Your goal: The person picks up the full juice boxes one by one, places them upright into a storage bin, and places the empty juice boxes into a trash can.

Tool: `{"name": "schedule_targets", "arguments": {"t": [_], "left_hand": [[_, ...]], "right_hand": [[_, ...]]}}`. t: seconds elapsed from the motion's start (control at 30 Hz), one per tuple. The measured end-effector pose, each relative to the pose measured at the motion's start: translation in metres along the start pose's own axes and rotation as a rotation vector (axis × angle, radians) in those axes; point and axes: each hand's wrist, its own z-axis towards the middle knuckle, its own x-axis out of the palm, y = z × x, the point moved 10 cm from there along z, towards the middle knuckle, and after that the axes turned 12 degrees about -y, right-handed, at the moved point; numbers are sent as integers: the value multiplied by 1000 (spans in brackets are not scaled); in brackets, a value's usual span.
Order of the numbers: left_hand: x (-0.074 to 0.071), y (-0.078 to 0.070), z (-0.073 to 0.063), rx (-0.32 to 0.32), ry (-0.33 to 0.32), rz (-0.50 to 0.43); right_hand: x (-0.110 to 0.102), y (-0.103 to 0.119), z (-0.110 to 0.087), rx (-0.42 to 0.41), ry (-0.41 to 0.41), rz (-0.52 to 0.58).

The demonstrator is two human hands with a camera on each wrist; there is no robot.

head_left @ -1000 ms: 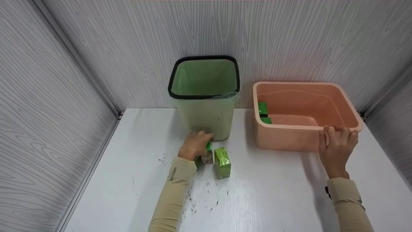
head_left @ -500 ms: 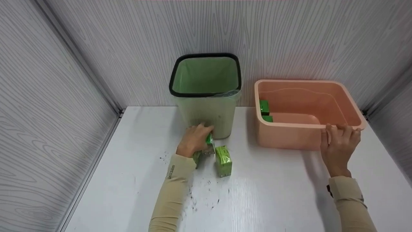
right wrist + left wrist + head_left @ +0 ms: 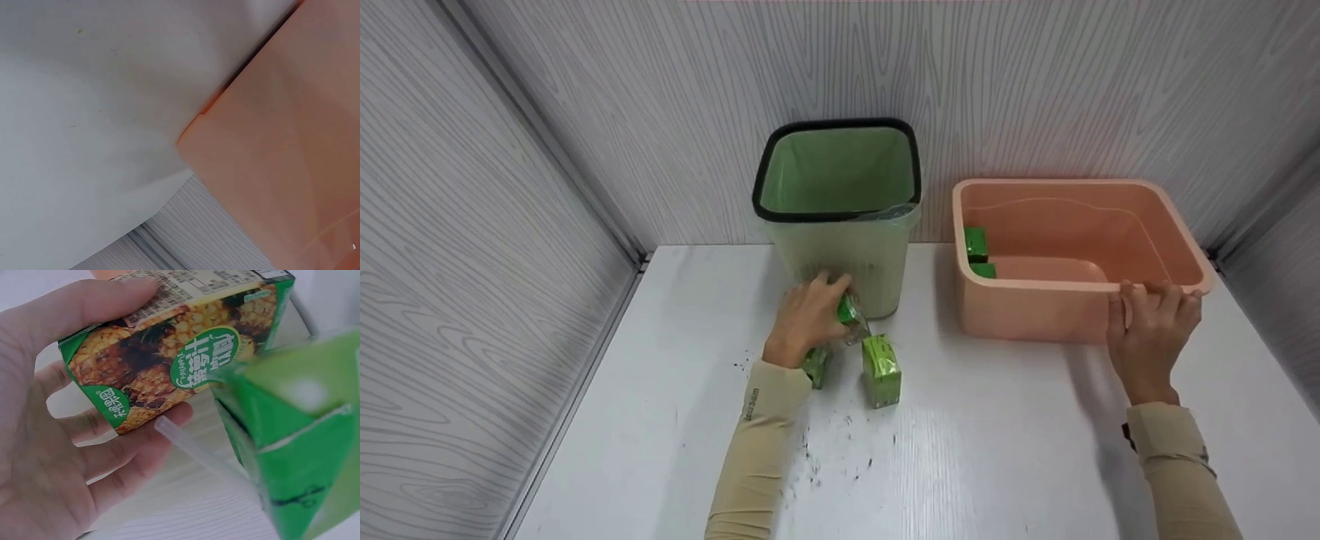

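My left hand (image 3: 806, 319) pinches a pineapple juice carton (image 3: 185, 343) between thumb and fingers, in front of the bin. Its pineapple-printed side faces the left wrist camera. Under that wrist, a second green carton (image 3: 815, 366) is partly hidden. A light green carton (image 3: 881, 373) stands just to the right. Close to the left wrist camera is a green carton (image 3: 304, 455), with a clear straw (image 3: 197, 453) beside it. My right hand (image 3: 1151, 341) grips the front rim of the pink tub (image 3: 1035, 307), fingers curled over the edge. The right wrist view shows only the tub's outside, not the hand.
A pale green bin (image 3: 877, 262) with a black rim and clear liner stands against the back wall. Inside the tub's left end sit two green cartons (image 3: 976, 244). Dark specks mark the white table (image 3: 975, 465). Grey wood-grain panels enclose the back and sides.
The left hand has lifted the juice carton and tilted it, moving slightly away from me. More of the carton under the wrist shows. The right hand keeps its grip on the tub rim.
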Motion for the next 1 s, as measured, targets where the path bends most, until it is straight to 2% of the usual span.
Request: {"name": "schedule_targets", "arguments": {"t": [0.1, 0.3, 0.53, 0.73, 1.0], "left_hand": [[-3, 0, -2, -4, -11, -3], [-10, -6, 0, 25, -71, -29], [-12, -10, 2, 46, -106, -126], [-10, -16, 4, 75, -109, -201], [-22, -22, 5, 157, -219, -140]], "right_hand": [[1, 0, -1, 0, 7, 0], [0, 0, 2, 0, 17, -12], [0, 1, 1, -3, 37, -25], [-3, 0, 1, 1, 6, -11], [1, 1, 1, 1, 1, -7]]}}
